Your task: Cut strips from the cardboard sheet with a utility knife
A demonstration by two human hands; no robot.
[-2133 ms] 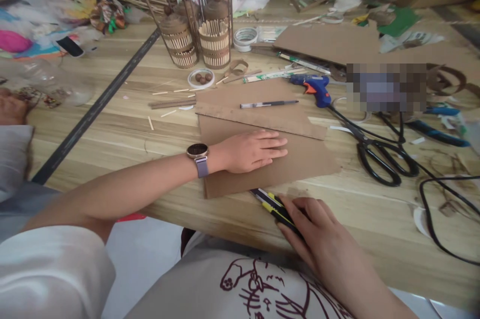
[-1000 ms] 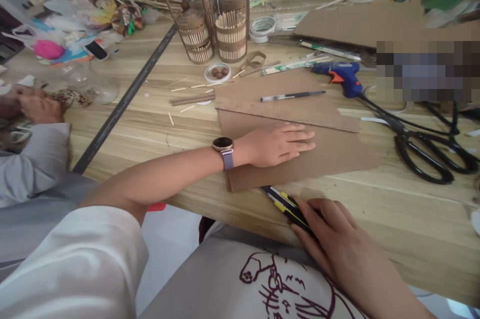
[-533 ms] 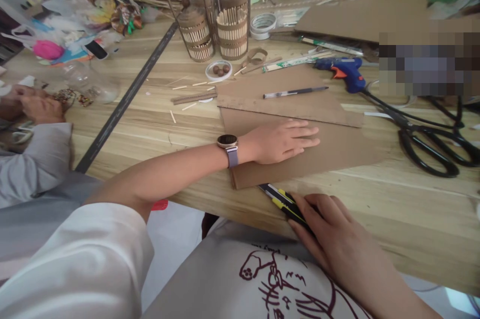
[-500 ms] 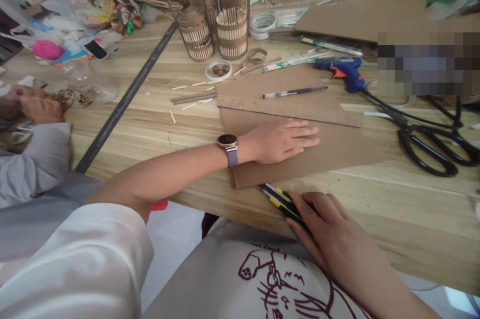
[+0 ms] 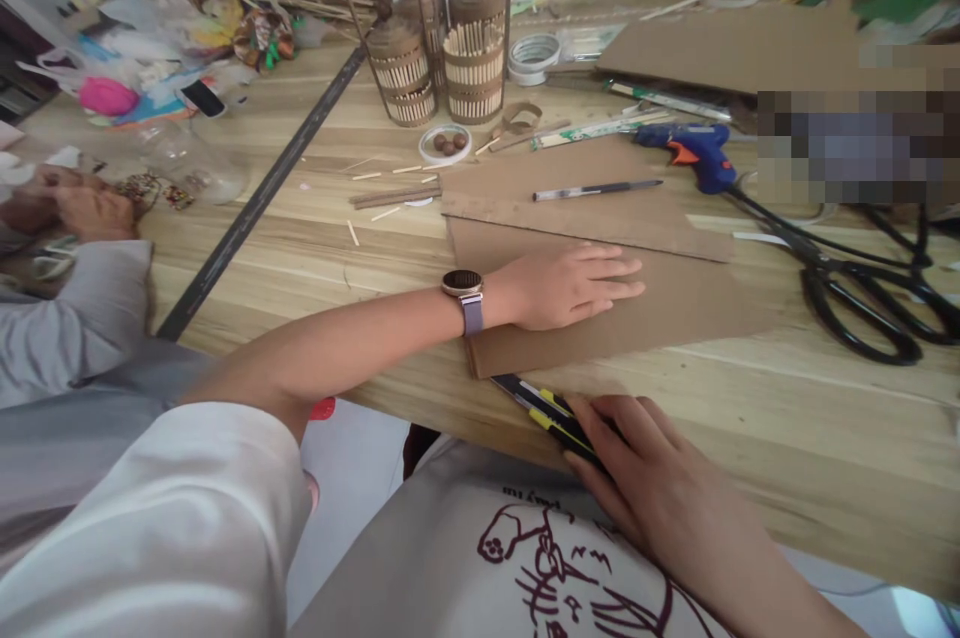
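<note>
My left hand lies flat on a brown cardboard piece, fingers stretched out to the right, with a watch on the wrist. Just below the cardboard's near edge, my right hand is closed around a black and yellow utility knife. Its dark blade points to the upper left, close to the cardboard's lower left corner. I cannot tell whether the blade touches it. A second cardboard strip lies along the far side, with a pen on top.
Black-handled scissors and a blue glue gun lie to the right. Behind stand small stick-walled baskets, tape rolls and a lid of brown balls. A long dark bar separates another person's hands at left.
The knife in my right hand has slid slightly to the left, and more of its blade shows. My left hand stays flat on the cardboard. The whole view has shifted a little.
</note>
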